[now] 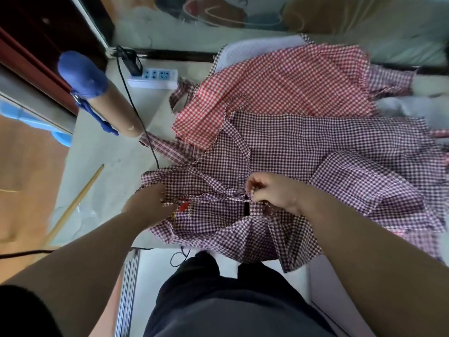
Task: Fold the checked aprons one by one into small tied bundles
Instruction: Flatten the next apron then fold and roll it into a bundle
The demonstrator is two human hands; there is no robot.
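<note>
Purple checked apron [279,152] lies under both hands, right hand [272,190] pinching its strap [218,199].

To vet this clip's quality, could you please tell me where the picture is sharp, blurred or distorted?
Head view: purple apron crisp mid-frame; right hand, pinching a strap, and left hand, gripping the apron's edge, slightly soft; red apron smears toward its far edge; wide-angle bends the borders; light even, no glare.

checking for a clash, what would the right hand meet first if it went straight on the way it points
The right hand points leftward: probably the left hand, across the purple checked apron.
</note>
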